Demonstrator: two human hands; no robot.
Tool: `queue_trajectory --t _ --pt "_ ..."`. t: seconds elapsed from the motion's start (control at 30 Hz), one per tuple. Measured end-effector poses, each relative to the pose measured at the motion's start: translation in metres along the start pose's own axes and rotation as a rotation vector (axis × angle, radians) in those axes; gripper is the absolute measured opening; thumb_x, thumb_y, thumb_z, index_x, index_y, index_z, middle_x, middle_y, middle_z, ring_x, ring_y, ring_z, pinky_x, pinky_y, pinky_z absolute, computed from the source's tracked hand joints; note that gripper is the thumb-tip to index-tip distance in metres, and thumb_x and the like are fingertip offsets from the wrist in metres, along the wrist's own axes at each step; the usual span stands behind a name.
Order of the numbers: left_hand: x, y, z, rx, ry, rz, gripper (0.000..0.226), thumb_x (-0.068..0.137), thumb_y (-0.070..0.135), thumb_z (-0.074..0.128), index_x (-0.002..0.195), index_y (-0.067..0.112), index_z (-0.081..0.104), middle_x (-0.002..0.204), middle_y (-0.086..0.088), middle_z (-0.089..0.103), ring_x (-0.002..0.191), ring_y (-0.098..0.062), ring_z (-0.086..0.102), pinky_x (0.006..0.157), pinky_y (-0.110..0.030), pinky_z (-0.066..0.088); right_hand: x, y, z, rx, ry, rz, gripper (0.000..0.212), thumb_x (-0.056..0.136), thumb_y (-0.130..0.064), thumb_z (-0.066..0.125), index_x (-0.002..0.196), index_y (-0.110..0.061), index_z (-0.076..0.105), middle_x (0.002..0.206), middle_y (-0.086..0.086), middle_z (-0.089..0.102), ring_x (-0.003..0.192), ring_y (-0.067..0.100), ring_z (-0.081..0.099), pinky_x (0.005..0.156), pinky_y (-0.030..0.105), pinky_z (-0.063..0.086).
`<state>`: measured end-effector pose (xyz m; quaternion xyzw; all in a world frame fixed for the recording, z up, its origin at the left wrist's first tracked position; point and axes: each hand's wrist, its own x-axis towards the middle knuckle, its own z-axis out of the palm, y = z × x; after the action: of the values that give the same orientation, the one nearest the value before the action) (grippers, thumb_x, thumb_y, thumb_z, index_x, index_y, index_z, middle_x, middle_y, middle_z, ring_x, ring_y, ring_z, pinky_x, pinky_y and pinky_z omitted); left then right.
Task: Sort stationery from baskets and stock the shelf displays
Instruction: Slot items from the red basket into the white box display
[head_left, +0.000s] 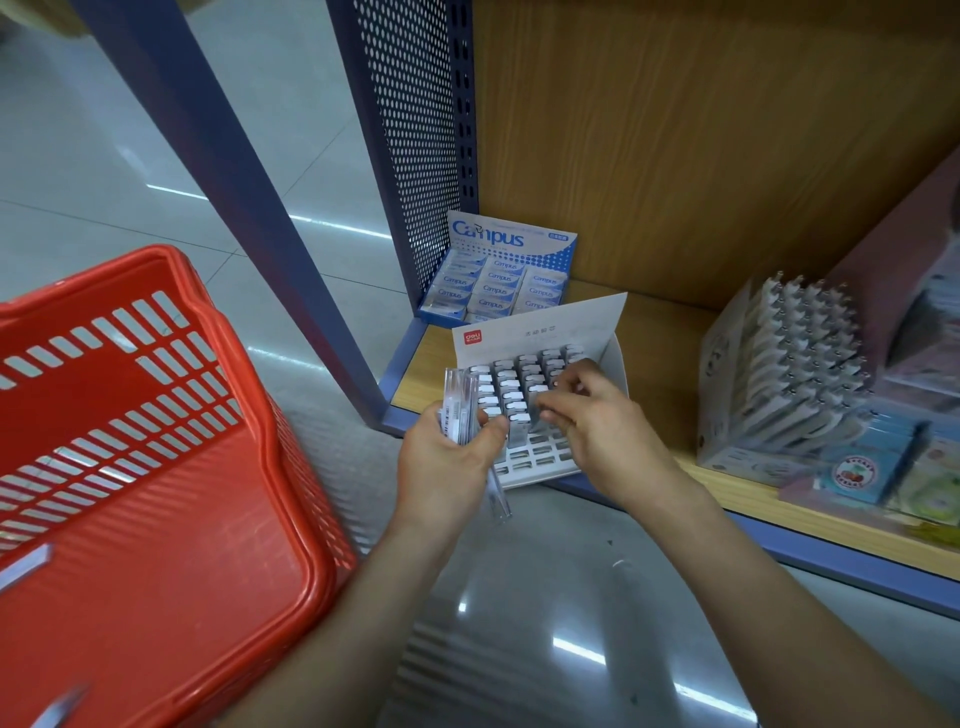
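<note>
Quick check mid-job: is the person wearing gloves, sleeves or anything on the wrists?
No. The left hand and right hand are bare, with no gloves. The left forearm and right forearm are uncovered down to the bottom edge of the picture, so no sleeve shows. No watch, band or ring shows on the parts in view.

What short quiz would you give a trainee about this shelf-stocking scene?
1. True or false: the left hand is empty.
2. Where does the red basket stand? A) on the floor, left of the shelf B) on the shelf C) in a hand
3. Fill in: the blue box behind the white display box reads "____".
Key: 1 false, it grips clear pen packs; 2 A; 3 Campus.
</note>
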<state>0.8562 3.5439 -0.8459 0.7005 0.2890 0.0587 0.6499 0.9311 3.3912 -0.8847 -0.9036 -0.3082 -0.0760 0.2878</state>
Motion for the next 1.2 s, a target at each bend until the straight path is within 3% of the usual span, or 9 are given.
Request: queue_trajectory --t 0.17,0.27,0.4,0.63,0.77,0.9,1.0,1.07,1.2 --pt "0.000 0.001 0.000 0.021 -0.020 0.001 0.011 0.084 0.017 0.074 0.089 0.011 0.067 0.075 0.002 0.069 0.063 -0.006 0.062 0.061 -0.019 0.052 0.000 0.000 0.003 -0.018 0.181 -0.033 0.011 0.079 -0.004 0.074 0.089 -0.006 0.070 0.087 0.008 0.066 0.073 0.026 0.066 0.055 0.033 0.056" --pt "-0.002 0.002 0.001 0.015 -0.030 -0.016 0.012 0.086 0.021 0.073 0.089 0.011 0.066 0.070 0.001 0.065 0.057 -0.007 0.055 0.057 -0.022 0.047 0.001 0.003 0.005 -0.047 0.190 -0.096 0.004 0.080 -0.004 0.071 0.083 -0.005 0.069 0.084 0.008 0.065 0.070 0.026 0.066 0.051 0.035 0.056" --pt "-0.009 0.007 0.006 -0.025 -0.097 -0.038 0.015 0.087 0.026 0.071 0.090 0.012 0.066 0.070 0.001 0.065 0.050 -0.002 0.052 0.049 -0.015 0.041 -0.001 0.009 0.003 -0.045 0.201 -0.103 0.012 0.077 0.001 0.076 0.087 -0.003 0.071 0.091 0.011 0.066 0.073 0.028 0.067 0.052 0.037 0.057" --pt "-0.016 0.018 0.009 -0.060 -0.106 -0.001 0.009 0.088 0.024 0.070 0.088 0.016 0.066 0.068 0.005 0.066 0.055 0.001 0.057 0.048 -0.010 0.042 0.005 0.005 0.000 -0.119 -0.006 -0.188 0.031 0.069 0.004 0.075 0.097 -0.009 0.070 0.100 0.009 0.064 0.074 0.034 0.067 0.052 0.038 0.056" --pt "-0.018 0.023 0.005 -0.119 -0.095 -0.077 0.011 0.089 0.027 0.069 0.093 0.017 0.068 0.063 0.012 0.065 0.058 -0.001 0.060 0.051 -0.016 0.046 0.003 0.005 0.001 -0.108 0.002 -0.120 0.038 0.070 0.009 0.072 0.103 -0.010 0.071 0.104 0.010 0.063 0.077 0.034 0.067 0.055 0.042 0.058" --pt "-0.021 0.025 0.007 -0.243 -0.082 -0.187 0.018 0.088 0.035 0.068 0.094 0.018 0.068 0.062 0.010 0.064 0.057 -0.012 0.055 0.049 -0.023 0.035 -0.008 -0.017 -0.012 0.232 0.137 0.210 0.041 0.087 -0.004 0.066 0.123 -0.022 0.064 0.114 0.003 0.056 0.091 0.020 0.065 0.077 0.030 0.056" --pt "-0.023 0.029 0.012 -0.405 -0.106 -0.195 0.022 0.090 0.030 0.066 0.106 0.015 0.070 0.087 0.003 0.075 0.074 -0.018 0.070 0.056 -0.026 0.051 -0.024 -0.047 -0.041 0.857 -0.094 0.551 0.029 0.085 -0.032 0.070 0.113 -0.035 0.065 0.104 -0.004 0.062 0.082 0.014 0.068 0.075 0.033 0.058" --pt "-0.026 0.030 0.016 -0.442 -0.119 -0.226 0.023 0.092 0.029 0.064 0.109 0.015 0.069 0.096 -0.005 0.076 0.079 -0.022 0.073 0.060 -0.030 0.057 -0.036 -0.065 -0.047 0.941 -0.273 0.563 0.031 0.082 -0.024 0.074 0.109 -0.037 0.064 0.095 -0.004 0.064 0.075 0.019 0.070 0.070 0.033 0.057" --pt "-0.024 0.027 0.015 -0.371 -0.139 -0.244 0.024 0.092 0.032 0.063 0.098 0.009 0.067 0.080 -0.012 0.069 0.058 -0.018 0.059 0.047 -0.024 0.044 -0.039 -0.066 -0.044 1.089 -0.040 0.683 0.023 0.089 0.003 0.062 0.104 -0.013 0.068 0.080 0.011 0.071 0.065 0.017 0.069 0.062 0.025 0.054"
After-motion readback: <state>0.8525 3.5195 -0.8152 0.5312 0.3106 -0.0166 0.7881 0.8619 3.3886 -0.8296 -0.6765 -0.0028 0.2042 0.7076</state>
